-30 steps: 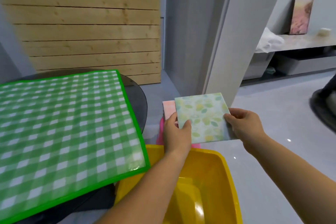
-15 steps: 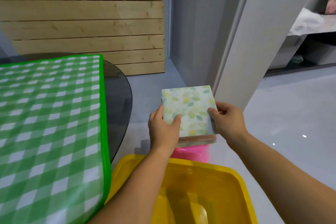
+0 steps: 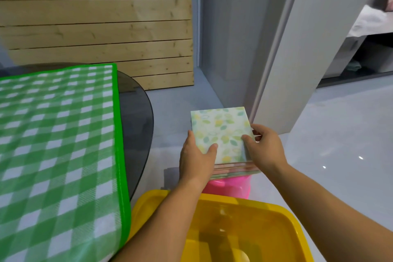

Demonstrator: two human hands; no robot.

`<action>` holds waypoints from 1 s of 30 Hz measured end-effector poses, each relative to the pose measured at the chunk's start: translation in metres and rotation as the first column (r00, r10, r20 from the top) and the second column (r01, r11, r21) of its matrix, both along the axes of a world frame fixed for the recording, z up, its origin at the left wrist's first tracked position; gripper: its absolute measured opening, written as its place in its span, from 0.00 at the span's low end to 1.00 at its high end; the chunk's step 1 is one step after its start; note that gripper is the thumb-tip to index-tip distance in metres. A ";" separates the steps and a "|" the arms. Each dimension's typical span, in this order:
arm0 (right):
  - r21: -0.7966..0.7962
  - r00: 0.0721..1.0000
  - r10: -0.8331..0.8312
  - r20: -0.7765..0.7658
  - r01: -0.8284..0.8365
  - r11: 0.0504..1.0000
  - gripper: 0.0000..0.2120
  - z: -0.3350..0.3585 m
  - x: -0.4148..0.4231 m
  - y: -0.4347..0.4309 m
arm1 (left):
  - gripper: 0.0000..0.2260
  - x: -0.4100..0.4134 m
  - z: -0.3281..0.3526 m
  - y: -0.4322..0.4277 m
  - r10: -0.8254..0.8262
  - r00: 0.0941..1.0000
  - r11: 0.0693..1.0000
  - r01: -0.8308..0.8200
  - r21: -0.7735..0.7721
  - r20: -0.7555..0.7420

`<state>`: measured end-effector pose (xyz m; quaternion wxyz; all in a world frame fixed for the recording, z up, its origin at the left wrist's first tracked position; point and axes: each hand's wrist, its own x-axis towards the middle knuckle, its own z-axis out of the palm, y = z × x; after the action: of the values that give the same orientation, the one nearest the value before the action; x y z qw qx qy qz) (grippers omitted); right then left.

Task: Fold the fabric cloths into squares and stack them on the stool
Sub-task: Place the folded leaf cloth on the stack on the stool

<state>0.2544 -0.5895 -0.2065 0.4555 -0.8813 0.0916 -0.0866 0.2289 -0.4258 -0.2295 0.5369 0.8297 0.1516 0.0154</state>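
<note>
A folded square cloth (image 3: 221, 130) with a pale green and yellow leaf print lies on top of a stack of folded cloths (image 3: 236, 169), whose pink and green edges show below it. The stack rests on a pink stool (image 3: 229, 187). My left hand (image 3: 197, 155) grips the top cloth's left edge, thumb on top. My right hand (image 3: 263, 147) grips its right edge, thumb on top and fingers curled round the side.
A yellow plastic tub (image 3: 234, 225) stands just in front of the stool. At the left, a green-and-white checked mat (image 3: 53, 155) covers a dark round table (image 3: 138, 117). A wooden slatted wall and a grey pillar (image 3: 297, 49) stand behind on a grey floor.
Both hands carried the leaf-print cloth down from the air and it now sits on the stack on the stool. The camera view turned right and dipped.
</note>
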 end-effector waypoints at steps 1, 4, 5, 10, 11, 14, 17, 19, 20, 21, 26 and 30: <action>-0.018 1.000 -0.018 -0.004 0.018 1.000 0.17 0.000 -0.001 -0.001 | 0.34 -0.002 0.003 -0.002 0.001 1.000 1.000 -0.001 -0.005 -0.017; -0.035 0.999 -0.053 -0.009 0.053 0.998 0.20 0.003 -0.010 -0.003 | 0.39 -0.008 0.009 -0.008 0.032 0.999 0.999 -0.033 0.020 0.027; -0.040 0.998 -0.058 -0.002 0.058 0.998 0.21 0.005 -0.014 -0.004 | 0.38 -0.012 0.012 -0.011 0.055 0.997 0.998 -0.056 0.020 0.047; -0.056 0.997 -0.039 0.059 0.042 0.998 0.19 0.032 -0.048 -0.003 | 0.24 -0.048 0.043 -0.030 0.209 0.974 0.954 -0.185 -0.236 0.081; -0.047 0.997 -0.032 0.070 0.036 0.998 0.18 0.041 -0.056 -0.001 | 0.23 -0.057 0.054 -0.033 0.222 0.973 0.938 -0.195 -0.285 0.062; -0.026 0.995 -0.002 0.104 0.005 1.000 0.16 0.073 -0.082 0.007 | 0.21 -0.078 0.085 -0.037 0.240 0.970 0.900 -0.208 -0.384 0.036; -0.002 0.991 0.044 0.123 -0.044 0.999 0.12 0.111 -0.107 0.020 | 0.21 -0.099 0.124 -0.023 0.217 0.975 0.861 -0.172 -0.478 0.040; -0.018 0.985 0.110 0.132 -0.108 0.994 0.09 0.135 -0.124 0.034 | 0.21 -0.111 0.144 -0.004 0.154 0.986 0.883 -0.113 -0.455 0.055; -0.031 0.979 0.153 0.133 -0.151 0.988 0.07 0.145 -0.133 0.043 | 0.19 -0.118 0.153 0.008 0.129 0.989 0.900 -0.089 -0.427 0.066; -0.044 0.971 0.198 0.135 -0.194 0.980 0.05 0.155 -0.143 0.053 | 0.18 -0.125 0.163 0.022 0.111 0.990 0.910 -0.069 -0.408 0.082; -0.153 0.905 0.414 0.103 -0.396 0.905 0.03 0.193 -0.185 0.117 | 0.17 -0.170 0.203 0.106 0.069 0.990 0.888 -0.005 -0.460 0.122; -0.196 0.824 0.562 0.068 -0.541 0.818 0.04 0.206 -0.210 0.173 | 0.14 -0.210 0.209 0.190 -0.031 0.979 0.979 0.070 -0.192 0.199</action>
<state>0.0442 -0.4169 -0.0006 0.3898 -0.8980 -0.2035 -0.0123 0.0184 -0.2356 -0.0205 0.6294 0.7703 0.0777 0.0677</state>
